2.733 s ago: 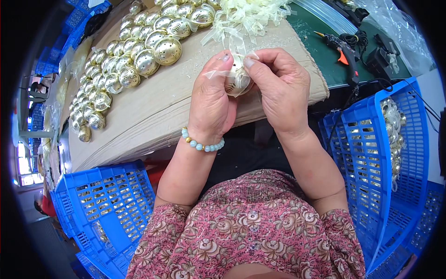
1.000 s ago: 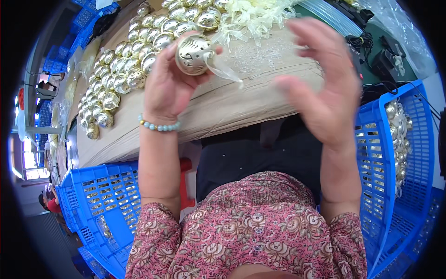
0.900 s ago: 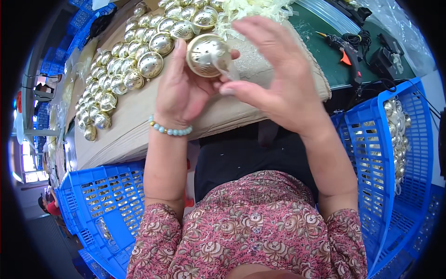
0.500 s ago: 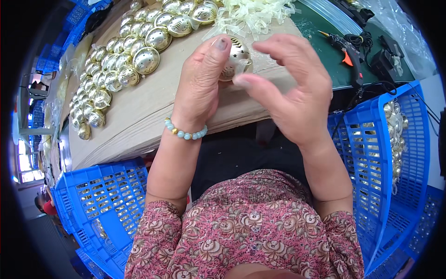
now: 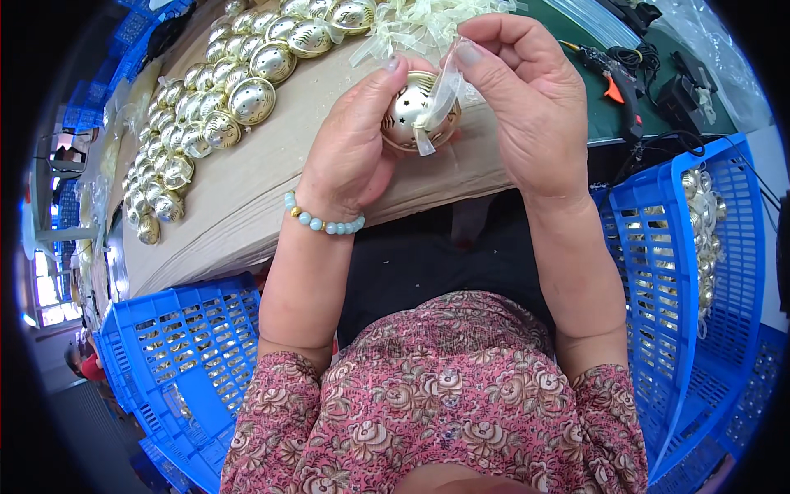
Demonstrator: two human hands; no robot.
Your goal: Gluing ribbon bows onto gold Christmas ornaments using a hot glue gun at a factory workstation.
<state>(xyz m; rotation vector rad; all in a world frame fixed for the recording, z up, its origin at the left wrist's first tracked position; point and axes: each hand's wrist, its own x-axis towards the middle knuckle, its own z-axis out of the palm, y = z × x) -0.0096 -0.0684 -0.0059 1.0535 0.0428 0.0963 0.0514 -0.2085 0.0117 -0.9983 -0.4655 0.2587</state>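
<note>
A shiny pale-gold ball ornament [image 5: 403,119] with star-shaped cut-outs rests in my left hand [image 5: 350,123], the thumb along its upper left side. A sheer cream ribbon [image 5: 445,100] is attached to the ball's front, with a short tail hanging below. Between thumb and forefinger, my right hand [image 5: 527,95] pinches the upper end of that ribbon and holds it up, to the right of the ball. Part of the ball is hidden by the ribbon and my left fingers.
Many similar gold balls [image 5: 251,101] lie on the cardboard-covered table [image 5: 247,193] at left. A heap of cream ribbon bows [image 5: 403,33] sits beyond my hands. Right of it lies a glue gun [image 5: 619,90] with cables. Blue crates [image 5: 189,300] [image 5: 683,272] flank me, holding gold balls.
My right hand has closed from a spread pose and now pinches the ribbon, drawing it upward. The ball has turned and come into fuller view in my left hand.
</note>
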